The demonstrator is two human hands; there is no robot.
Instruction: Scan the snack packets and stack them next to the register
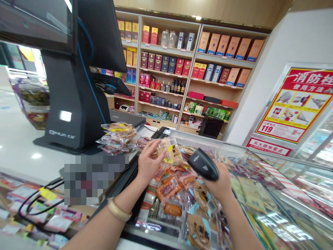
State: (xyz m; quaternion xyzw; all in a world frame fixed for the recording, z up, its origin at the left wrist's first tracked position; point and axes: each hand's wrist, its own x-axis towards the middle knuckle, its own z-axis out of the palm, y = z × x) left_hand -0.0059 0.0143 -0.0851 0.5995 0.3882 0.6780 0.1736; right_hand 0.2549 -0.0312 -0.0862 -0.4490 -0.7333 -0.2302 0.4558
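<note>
My left hand (148,160) pinches a clear snack packet (171,150) with a yellow label, holding it up above a heap of small snack packets (179,194) on the glass counter. My right hand (221,184) grips a black handheld barcode scanner (203,164), its head pointing left towards the held packet and only a short gap away. A gold bracelet (119,210) sits on my left wrist. Part of the right hand's fingers is hidden behind the scanner.
A black checkout terminal (75,86) with two screens stands at the left, a second pile of packets (118,138) beside its base. Cables (39,198) run under the counter's left. Shelves of boxed goods (182,66) fill the back wall. A red poster (296,104) hangs at right.
</note>
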